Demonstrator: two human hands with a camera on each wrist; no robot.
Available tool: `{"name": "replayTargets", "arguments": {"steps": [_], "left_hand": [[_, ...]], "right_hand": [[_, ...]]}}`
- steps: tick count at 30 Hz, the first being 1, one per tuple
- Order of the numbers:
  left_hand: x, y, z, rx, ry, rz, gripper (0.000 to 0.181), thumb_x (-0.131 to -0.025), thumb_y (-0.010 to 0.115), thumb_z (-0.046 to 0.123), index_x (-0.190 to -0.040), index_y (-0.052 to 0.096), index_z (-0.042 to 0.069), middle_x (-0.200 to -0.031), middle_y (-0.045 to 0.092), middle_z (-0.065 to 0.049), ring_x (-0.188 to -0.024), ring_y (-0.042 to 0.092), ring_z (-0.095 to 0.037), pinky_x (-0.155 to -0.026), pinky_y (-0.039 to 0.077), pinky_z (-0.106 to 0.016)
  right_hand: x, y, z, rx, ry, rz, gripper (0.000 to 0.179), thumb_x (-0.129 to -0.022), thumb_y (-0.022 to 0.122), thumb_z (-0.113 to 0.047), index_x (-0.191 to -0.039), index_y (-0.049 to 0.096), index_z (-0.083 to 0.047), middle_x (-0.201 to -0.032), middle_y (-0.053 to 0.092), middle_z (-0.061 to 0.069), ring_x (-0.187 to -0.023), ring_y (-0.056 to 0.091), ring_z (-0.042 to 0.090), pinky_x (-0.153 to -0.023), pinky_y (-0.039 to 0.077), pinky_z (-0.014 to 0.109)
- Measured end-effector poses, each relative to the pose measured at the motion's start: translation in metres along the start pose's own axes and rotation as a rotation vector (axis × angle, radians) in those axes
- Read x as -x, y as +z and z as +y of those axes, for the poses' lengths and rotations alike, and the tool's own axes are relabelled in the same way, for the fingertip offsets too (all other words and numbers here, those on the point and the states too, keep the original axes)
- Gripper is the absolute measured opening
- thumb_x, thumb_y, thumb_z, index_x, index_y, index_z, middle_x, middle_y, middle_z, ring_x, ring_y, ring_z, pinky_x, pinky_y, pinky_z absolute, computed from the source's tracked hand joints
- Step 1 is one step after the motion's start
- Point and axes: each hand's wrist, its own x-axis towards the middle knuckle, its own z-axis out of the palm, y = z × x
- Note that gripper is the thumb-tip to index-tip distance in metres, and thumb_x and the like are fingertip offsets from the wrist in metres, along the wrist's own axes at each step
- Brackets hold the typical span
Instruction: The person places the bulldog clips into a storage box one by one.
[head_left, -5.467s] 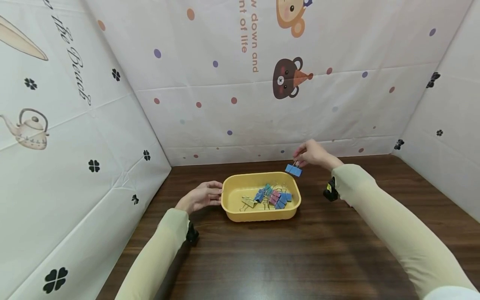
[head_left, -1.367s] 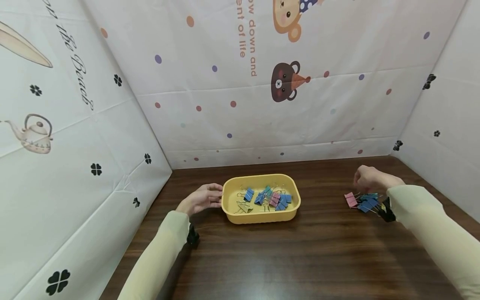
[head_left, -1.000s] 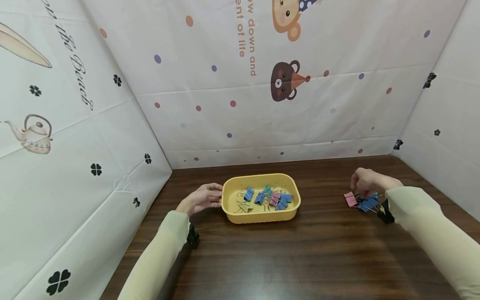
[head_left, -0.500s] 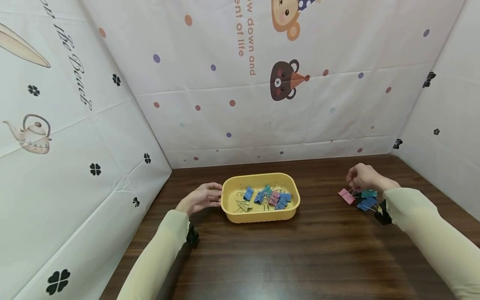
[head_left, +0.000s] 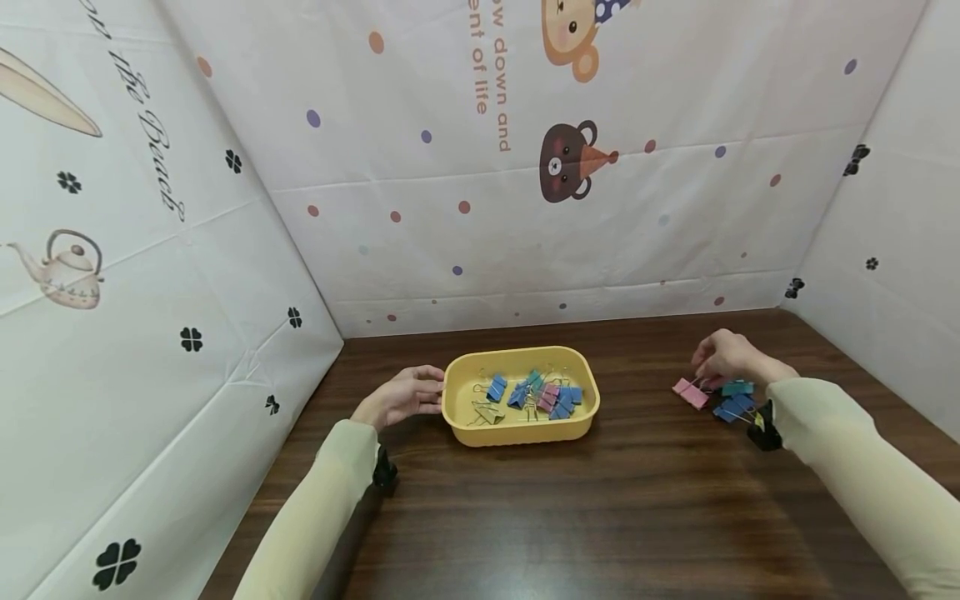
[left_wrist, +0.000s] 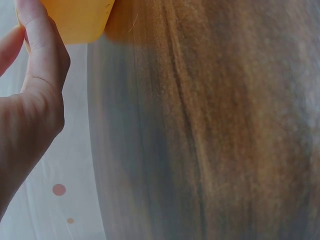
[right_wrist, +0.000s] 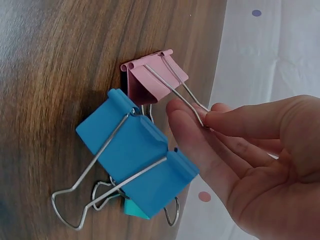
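Observation:
My right hand (head_left: 727, 358) pinches a wire handle of a pink binder clip (right_wrist: 157, 77) between thumb and fingers, at the right of the table. Close beside that clip lie a blue binder clip (right_wrist: 140, 150) and a teal one (head_left: 737, 387); the teal clip is mostly hidden in the right wrist view. At the left end of a yellow plastic basket (head_left: 517, 432), my left hand (head_left: 401, 396) touches the wall with fairly straight fingers. Inside the basket are several binder clips in blue, pink, teal and yellow, including a blue clip (head_left: 497, 387) near its left side.
The dark wooden table (head_left: 540, 517) runs back to a white printed sheet (head_left: 420, 242). More white sheeting (head_left: 885, 333) rises along the right edge, and another stands on the left.
My right hand, earlier holding a blue clip above the basket's right rim, has moved right to the loose clips. It has pulled the pink clip slightly left. The basket holds another blue clip.

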Motion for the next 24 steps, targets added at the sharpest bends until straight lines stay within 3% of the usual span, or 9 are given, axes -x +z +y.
{"name": "replayTargets", "arguments": {"steps": [6, 19, 24], "left_hand": [[0.001, 0.001, 0.000, -0.009, -0.001, 0.017, 0.027, -0.097, 0.055, 0.005, -0.122, 0.045, 0.003, -0.095, 0.061, -0.008, -0.078, 0.065, -0.016, -0.074, 0.059, -0.032], [-0.001, 0.000, 0.000, -0.002, -0.004, 0.018, 0.030, -0.097, 0.056, 0.006, -0.124, 0.044, 0.002, -0.096, 0.062, -0.008, -0.079, 0.064, -0.017, -0.072, 0.059, -0.031], [-0.002, 0.000, -0.001, -0.004, -0.003, 0.025, 0.028, -0.096, 0.056, 0.006, -0.122, 0.046, 0.003, -0.094, 0.062, -0.008, -0.079, 0.064, -0.017, -0.072, 0.059, -0.032]], "right_hand": [[0.000, 0.002, -0.002, -0.056, -0.011, -0.009, 0.025, -0.087, 0.058, 0.008, -0.108, 0.055, 0.020, -0.084, 0.070, 0.022, -0.072, 0.070, 0.025, -0.069, 0.060, 0.041], [-0.001, 0.001, -0.017, -0.069, -0.026, -0.013, 0.024, -0.090, 0.059, 0.000, -0.108, 0.057, 0.016, -0.080, 0.071, 0.013, -0.070, 0.068, 0.021, -0.065, 0.059, 0.039], [-0.002, 0.002, -0.023, -0.090, -0.043, -0.015, 0.026, -0.090, 0.059, 0.001, -0.111, 0.055, 0.017, -0.083, 0.070, 0.017, -0.072, 0.068, 0.022, -0.064, 0.059, 0.036]]}}
